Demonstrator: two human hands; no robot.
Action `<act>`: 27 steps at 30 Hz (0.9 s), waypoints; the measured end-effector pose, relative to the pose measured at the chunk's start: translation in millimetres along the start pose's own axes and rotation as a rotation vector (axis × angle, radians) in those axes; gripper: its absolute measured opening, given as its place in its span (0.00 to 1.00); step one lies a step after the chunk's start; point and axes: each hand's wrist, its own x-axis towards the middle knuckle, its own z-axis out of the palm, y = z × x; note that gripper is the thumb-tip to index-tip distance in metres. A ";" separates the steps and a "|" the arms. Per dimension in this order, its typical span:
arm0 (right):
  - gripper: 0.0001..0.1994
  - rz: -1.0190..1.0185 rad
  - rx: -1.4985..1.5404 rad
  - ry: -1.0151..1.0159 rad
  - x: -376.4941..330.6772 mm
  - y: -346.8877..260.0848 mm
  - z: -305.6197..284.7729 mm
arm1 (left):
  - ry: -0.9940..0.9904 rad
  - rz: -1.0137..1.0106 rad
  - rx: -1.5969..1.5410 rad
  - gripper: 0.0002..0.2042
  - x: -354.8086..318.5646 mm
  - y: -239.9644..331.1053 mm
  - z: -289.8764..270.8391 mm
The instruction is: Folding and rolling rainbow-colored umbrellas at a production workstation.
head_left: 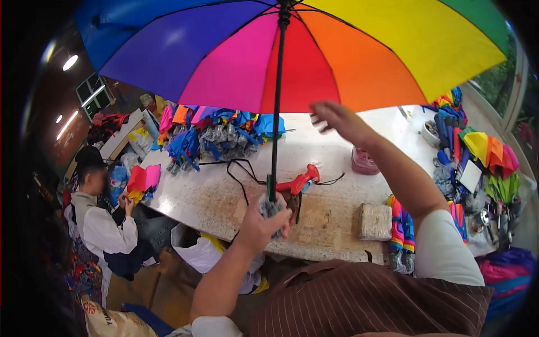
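An opened rainbow umbrella (303,62) spreads across the top of the view, its black shaft running down toward me. My left hand (263,222) is wrapped round its handle (272,206), which has clear plastic film on it. My right hand (341,122) is raised just below the canopy's lower edge, by the orange and red panels. Its fingers are apart and slightly blurred, with nothing seen in them. Whether a fingertip touches the fabric, I cannot tell. Behind the handle lies a red-handled tool (300,181) with a black cord on the worktable (208,216).
Folded umbrellas in plastic sleeves (216,135) are heaped at the back left. More colourful umbrellas (488,151) crowd the right side. A pink tub (365,162) and a wrapped block (375,221) stand on the table. At left, another person (104,219) sits handling colourful fabric.
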 end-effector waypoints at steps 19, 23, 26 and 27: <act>0.12 -0.098 1.133 -0.170 40.9 -64.7 -29.4 | 0.021 -0.103 -0.045 0.30 -144.3 -52.7 -17.5; 0.12 -0.070 1.073 -0.123 22.3 -65.6 -34.0 | 0.107 0.005 -0.187 0.36 -153.7 -58.9 -14.1; 0.12 -0.117 1.052 0.081 4.4 -54.2 -16.4 | 0.154 0.025 -0.190 0.39 -141.1 -42.5 -17.9; 0.12 -0.072 1.020 0.214 -3.3 -53.5 3.9 | 0.172 0.012 -0.198 0.39 -134.5 -37.4 -18.3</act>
